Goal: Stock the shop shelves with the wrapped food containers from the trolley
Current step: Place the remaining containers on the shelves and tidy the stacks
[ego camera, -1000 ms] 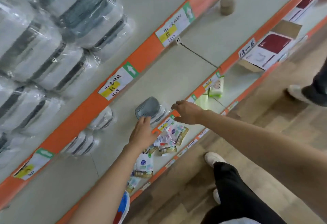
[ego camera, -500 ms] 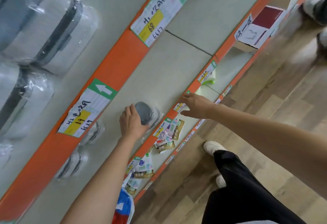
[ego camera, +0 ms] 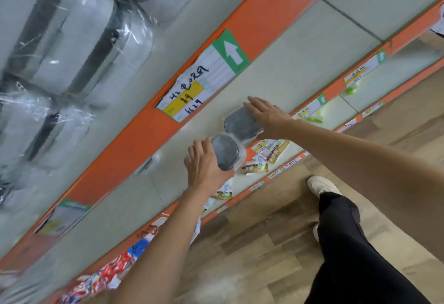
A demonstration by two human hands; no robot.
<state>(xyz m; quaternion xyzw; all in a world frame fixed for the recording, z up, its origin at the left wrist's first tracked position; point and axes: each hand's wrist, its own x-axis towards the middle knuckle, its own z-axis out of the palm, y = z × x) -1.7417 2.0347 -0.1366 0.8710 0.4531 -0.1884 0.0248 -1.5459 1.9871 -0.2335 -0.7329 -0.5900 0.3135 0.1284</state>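
The left hand [ego camera: 206, 164] grips one wrapped container [ego camera: 225, 151] on the shelf [ego camera: 288, 63], a second container [ego camera: 241, 123] sits just beyond under the flat right hand [ego camera: 266, 117], so stocking looks partly done.

Near container [ego camera: 225, 152]: I see a dark grey lid under clear wrap, lying on the pale middle shelf [ego camera: 300, 47] near its front edge.
Far container [ego camera: 240, 124]: same grey lid and wrap, on that shelf, touching the near one.
Upper stock [ego camera: 79, 47]: I count several wrapped, dark-banded containers crowding the shelf above; blurred.
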